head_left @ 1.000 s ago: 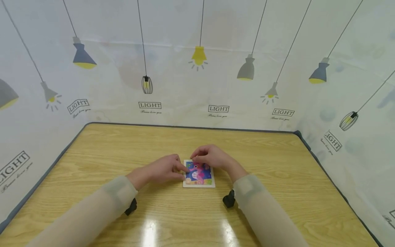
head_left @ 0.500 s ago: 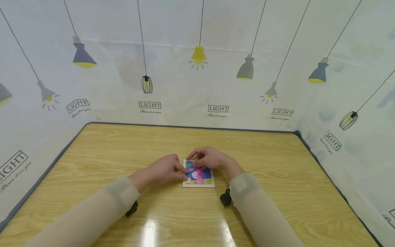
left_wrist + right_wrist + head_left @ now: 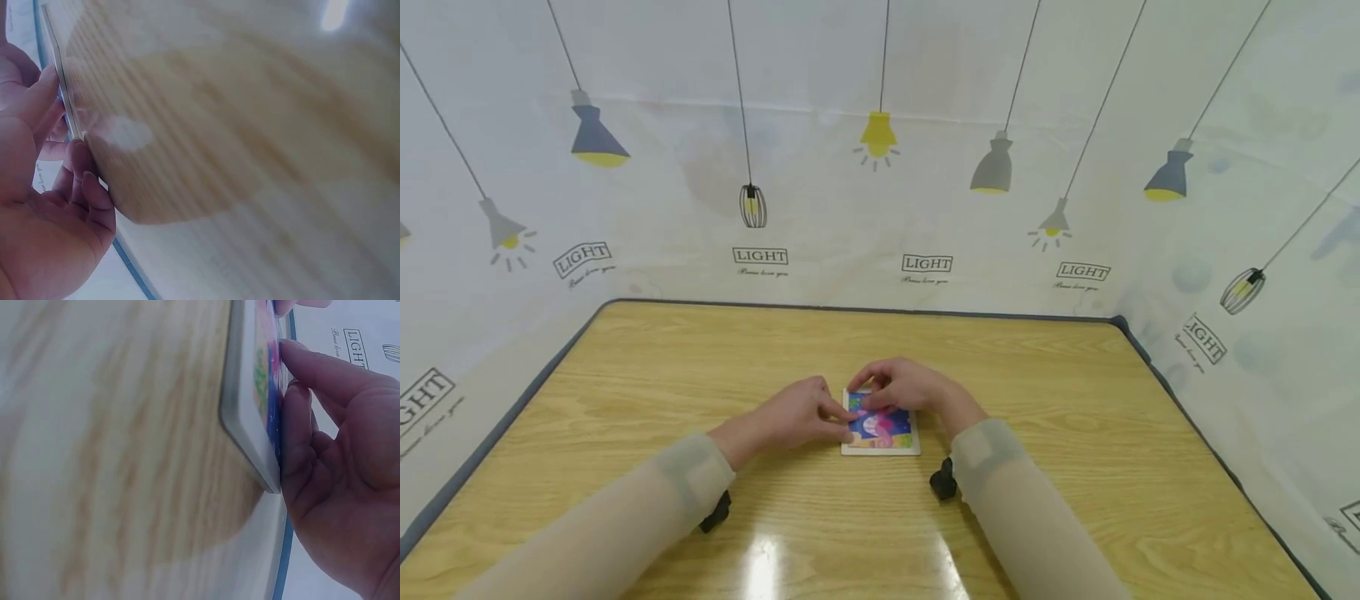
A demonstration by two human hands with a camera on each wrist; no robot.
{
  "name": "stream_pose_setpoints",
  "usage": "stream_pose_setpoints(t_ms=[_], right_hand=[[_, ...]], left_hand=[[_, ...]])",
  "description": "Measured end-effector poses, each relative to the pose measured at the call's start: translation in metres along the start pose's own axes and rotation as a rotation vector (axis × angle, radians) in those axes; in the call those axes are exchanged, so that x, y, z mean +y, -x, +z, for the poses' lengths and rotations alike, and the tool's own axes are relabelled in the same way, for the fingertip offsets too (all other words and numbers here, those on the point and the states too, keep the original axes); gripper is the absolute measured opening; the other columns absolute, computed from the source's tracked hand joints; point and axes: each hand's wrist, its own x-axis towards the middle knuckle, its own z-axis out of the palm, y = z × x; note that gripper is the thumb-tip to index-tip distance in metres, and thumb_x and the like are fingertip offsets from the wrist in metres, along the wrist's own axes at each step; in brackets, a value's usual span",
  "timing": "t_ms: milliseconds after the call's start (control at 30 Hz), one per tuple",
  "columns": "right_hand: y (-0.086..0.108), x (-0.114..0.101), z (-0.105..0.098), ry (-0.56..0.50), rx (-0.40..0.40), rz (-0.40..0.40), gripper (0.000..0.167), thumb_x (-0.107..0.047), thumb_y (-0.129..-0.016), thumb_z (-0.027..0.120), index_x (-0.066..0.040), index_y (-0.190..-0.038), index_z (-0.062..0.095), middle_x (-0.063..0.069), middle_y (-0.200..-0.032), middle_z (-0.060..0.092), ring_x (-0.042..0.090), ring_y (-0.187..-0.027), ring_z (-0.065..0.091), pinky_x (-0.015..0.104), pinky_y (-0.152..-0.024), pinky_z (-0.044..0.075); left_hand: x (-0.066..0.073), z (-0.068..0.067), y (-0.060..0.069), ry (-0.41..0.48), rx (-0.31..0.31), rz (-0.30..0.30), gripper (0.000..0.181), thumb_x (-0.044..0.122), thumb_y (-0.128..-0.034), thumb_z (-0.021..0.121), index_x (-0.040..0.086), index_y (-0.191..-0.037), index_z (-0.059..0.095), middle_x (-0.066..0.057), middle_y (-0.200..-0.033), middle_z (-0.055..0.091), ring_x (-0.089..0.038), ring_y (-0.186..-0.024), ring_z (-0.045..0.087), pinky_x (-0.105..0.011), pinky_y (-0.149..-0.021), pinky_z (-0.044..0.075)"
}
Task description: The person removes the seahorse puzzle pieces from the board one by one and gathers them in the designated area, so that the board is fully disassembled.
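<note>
A small jigsaw puzzle board point(image 3: 895, 440) with a white border lies flat on the table, its picture a pink seahorse on blue. My left hand point(image 3: 797, 414) holds its left side, thumb and index finger reaching over the border onto the picture. The right hand point(image 3: 913, 386) comes over the far edge. Its thumb point(image 3: 312, 367) touches the picture, while its other fingers curl along the far side. In the left wrist view the board point(image 3: 60, 65) shows edge-on at the left hand's fingertips. The upper part of the picture is hidden under the right hand.
The wooden table point(image 3: 700, 358) has a dark edge strip along its back and sides. Behind it hangs a pale wall cloth point(image 3: 820, 183) printed with lamps. A black wrist device point(image 3: 943, 480) sits below the right sleeve, another point(image 3: 716, 512) below the left.
My right hand has shifted left along the far edge, its thumb now farther left on the picture and covering the seahorse's head. The left hand stays at the left side.
</note>
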Motion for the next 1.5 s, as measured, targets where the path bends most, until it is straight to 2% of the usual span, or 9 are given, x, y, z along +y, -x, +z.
stream_pose_setpoints(t_ms=[133,433,733,967,1167,1333,1500], right_hand=[[-0.001,0.001,0.002,-0.017,-0.003,0.008,0.024,-0.026,-0.105,0.075,-0.028,-0.129,0.078,0.003,-0.110,0.069,0.020,-0.099,0.062,0.034,-0.091,0.050],[0.000,-0.002,0.002,0.016,0.004,0.014,0.023,-0.030,-0.105,0.074,-0.031,-0.128,0.078,0.002,-0.112,0.069,0.020,-0.102,0.062,0.039,-0.098,0.048],[-0.001,-0.008,0.000,0.023,-0.036,0.004,0.022,-0.025,-0.108,0.069,-0.026,-0.130,0.073,0.004,-0.112,0.067,0.021,-0.100,0.062,0.037,-0.095,0.048],[0.001,-0.009,0.001,0.009,-0.038,0.011,0.020,-0.022,-0.110,0.066,-0.025,-0.127,0.073,0.005,-0.105,0.063,0.021,-0.096,0.060,0.036,-0.090,0.047],[0.000,-0.005,0.003,0.027,-0.002,-0.004,0.021,-0.026,-0.110,0.064,-0.028,-0.128,0.075,0.002,-0.116,0.070,0.020,-0.100,0.063,0.035,-0.091,0.049],[0.001,-0.001,0.002,0.054,0.032,-0.024,0.020,-0.029,-0.110,0.064,-0.031,-0.124,0.079,0.000,-0.109,0.072,0.019,-0.093,0.065,0.034,-0.086,0.052],[-0.002,-0.006,0.000,0.087,0.007,-0.034,0.021,-0.027,-0.112,0.060,-0.029,-0.122,0.078,0.002,-0.101,0.070,0.018,-0.082,0.067,0.033,-0.079,0.056]], left_hand=[[0.002,0.000,0.001,0.019,-0.002,-0.016,0.033,0.040,-0.0952,0.087,0.021,-0.122,0.085,0.000,-0.099,0.061,-0.016,-0.088,0.050,-0.030,-0.077,0.041],[0.004,-0.002,0.002,0.010,0.006,-0.010,0.031,0.038,-0.0959,0.087,0.019,-0.121,0.086,0.000,-0.098,0.062,-0.016,-0.087,0.049,-0.030,-0.076,0.040],[0.003,-0.002,0.001,-0.004,0.014,0.007,0.032,0.040,-0.0964,0.086,0.019,-0.121,0.086,-0.001,-0.098,0.062,-0.016,-0.086,0.049,-0.029,-0.074,0.040],[0.001,0.000,0.001,-0.003,0.015,0.013,0.032,0.039,-0.0961,0.086,0.019,-0.121,0.086,-0.001,-0.095,0.061,-0.015,-0.084,0.047,-0.028,-0.073,0.039],[0.001,0.000,0.001,0.001,0.016,0.024,0.033,0.039,-0.0960,0.086,0.017,-0.121,0.086,-0.001,-0.095,0.061,-0.015,-0.084,0.047,-0.028,-0.073,0.039],[0.001,-0.001,0.002,0.002,0.019,0.029,0.033,0.038,-0.0960,0.087,0.017,-0.121,0.086,-0.001,-0.094,0.061,-0.015,-0.084,0.047,-0.028,-0.073,0.039],[0.002,-0.002,0.002,-0.001,0.008,0.012,0.033,0.039,-0.0962,0.086,0.018,-0.121,0.085,-0.001,-0.096,0.061,-0.015,-0.085,0.048,-0.028,-0.074,0.040]])
